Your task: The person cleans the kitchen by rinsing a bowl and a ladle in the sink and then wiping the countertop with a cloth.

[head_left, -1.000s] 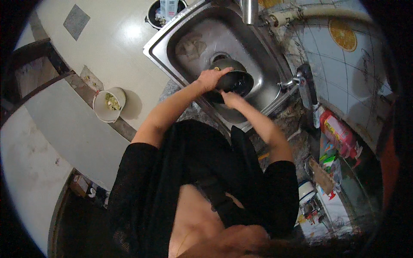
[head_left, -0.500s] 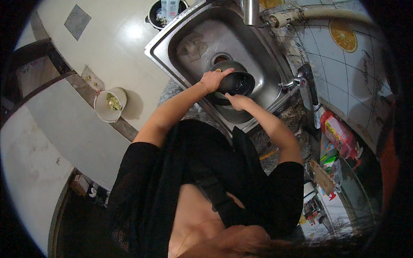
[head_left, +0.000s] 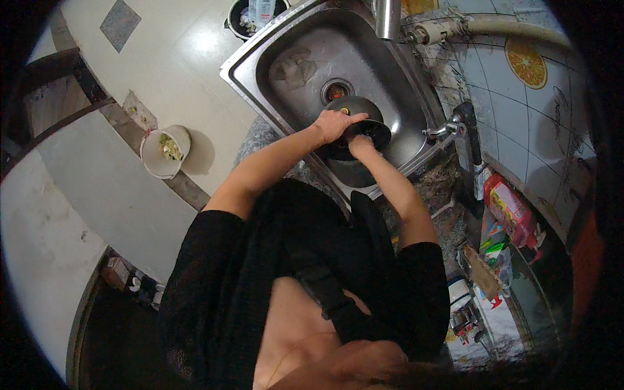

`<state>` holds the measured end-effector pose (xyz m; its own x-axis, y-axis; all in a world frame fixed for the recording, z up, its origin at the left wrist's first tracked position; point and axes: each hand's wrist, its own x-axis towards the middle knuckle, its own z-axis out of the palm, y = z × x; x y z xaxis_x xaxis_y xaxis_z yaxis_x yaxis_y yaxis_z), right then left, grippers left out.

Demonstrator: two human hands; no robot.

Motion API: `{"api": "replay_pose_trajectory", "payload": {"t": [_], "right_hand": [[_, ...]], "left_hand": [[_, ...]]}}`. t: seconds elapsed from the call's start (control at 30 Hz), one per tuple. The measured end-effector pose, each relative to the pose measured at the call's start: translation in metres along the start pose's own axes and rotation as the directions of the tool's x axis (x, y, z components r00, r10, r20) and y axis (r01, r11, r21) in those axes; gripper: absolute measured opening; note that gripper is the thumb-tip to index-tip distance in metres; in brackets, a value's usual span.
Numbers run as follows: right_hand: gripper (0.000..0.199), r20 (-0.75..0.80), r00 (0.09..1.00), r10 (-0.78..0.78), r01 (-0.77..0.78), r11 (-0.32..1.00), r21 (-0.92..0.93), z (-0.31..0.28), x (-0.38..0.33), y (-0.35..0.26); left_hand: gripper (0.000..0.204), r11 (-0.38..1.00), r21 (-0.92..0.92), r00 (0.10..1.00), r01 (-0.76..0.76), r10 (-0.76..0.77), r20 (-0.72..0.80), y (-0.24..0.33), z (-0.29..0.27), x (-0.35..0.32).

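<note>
In the stainless steel sink (head_left: 305, 52) a dark round pot (head_left: 378, 132) is tilted with its mouth toward me. My left hand (head_left: 335, 123) grips its rim, the thumb stretched along the edge and a ring on one finger. My right hand (head_left: 361, 147) reaches into the mouth; its fingers are hidden inside. A rounded dark grey surface (head_left: 359, 105) shows behind the left hand; I cannot tell whether it is the same pot's outside. Under my wrists lies a rounded grey metal vessel (head_left: 354, 174), partly covered.
A crumpled pale cloth (head_left: 294, 70) lies in the sink near the drain (head_left: 337, 91). The faucet (head_left: 445, 130) stands on the right, with a red-pink bottle (head_left: 508, 203) beyond it. A white bucket of scraps (head_left: 166, 152) and a dark bin (head_left: 250, 18) stand on the floor.
My right hand has moved from the pot's near rim into its mouth. The pot and my left hand have shifted slightly to the right and nearer.
</note>
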<state>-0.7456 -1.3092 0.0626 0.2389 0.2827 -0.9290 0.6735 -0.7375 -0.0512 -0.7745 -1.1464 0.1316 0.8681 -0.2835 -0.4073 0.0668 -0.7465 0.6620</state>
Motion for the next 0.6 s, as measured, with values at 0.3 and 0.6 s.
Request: {"api": "replay_pose_trajectory", "payload": {"t": [0.3, 0.6], "right_hand": [[0.029, -0.041, 0.988, -0.146, 0.141, 0.984, -0.106, -0.009, -0.028, 0.003], [0.054, 0.102, 0.992, -0.079, 0.081, 0.997, -0.020, 0.000, -0.017, -0.014]], "left_hand": [[0.062, 1.000, -0.014, 1.000, -0.010, 0.010, -0.016, 0.003, 0.002, 0.001], [0.059, 0.993, -0.099, 0.998, 0.068, -0.069, -0.010, -0.005, -0.007, -0.001]]}}
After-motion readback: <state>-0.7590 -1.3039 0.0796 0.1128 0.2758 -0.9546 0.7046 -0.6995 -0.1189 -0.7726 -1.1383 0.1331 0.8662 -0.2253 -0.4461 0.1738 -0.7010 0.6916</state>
